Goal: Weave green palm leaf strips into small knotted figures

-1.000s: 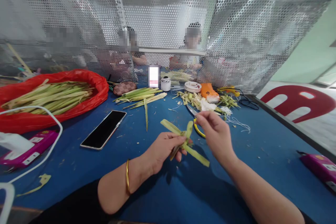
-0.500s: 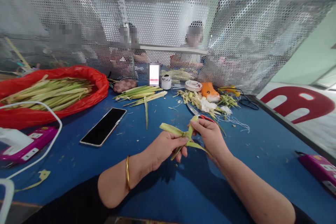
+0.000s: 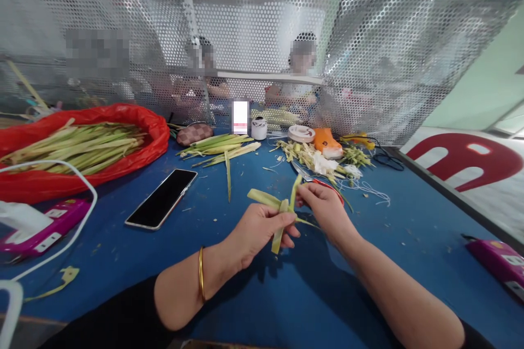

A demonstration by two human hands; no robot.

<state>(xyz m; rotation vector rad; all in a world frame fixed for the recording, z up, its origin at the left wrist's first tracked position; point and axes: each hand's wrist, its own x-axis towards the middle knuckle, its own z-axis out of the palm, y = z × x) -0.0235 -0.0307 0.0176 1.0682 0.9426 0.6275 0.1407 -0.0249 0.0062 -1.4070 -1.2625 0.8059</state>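
Note:
My left hand (image 3: 268, 226) pinches crossed strips of green leaf (image 3: 264, 197) between thumb and fingers, above the blue table. One strip sticks out to the left and another hangs down below the thumb. My right hand (image 3: 321, 204) grips an upright leaf strip (image 3: 295, 188) between thumb and forefinger, just right of the crossing. A thin end of leaf points toward the right wrist. Behind the right hand lie red-handled scissors (image 3: 333, 187), partly hidden by it.
A red plastic bag (image 3: 158, 133) full of long leaves stands at left. A phone (image 3: 161, 199) lies nearby, with purple power strips (image 3: 67, 218) at the sides. Leaf scraps (image 3: 297, 151), a tape roll (image 3: 302, 133) and a leaf bundle (image 3: 221, 146) lie before the perforated metal screen (image 3: 262, 22); people sit beyond.
The strip in my right hand has been brought more upright. The crossed leaves have turned in my left hand, and the lower strip now shows its broad side.

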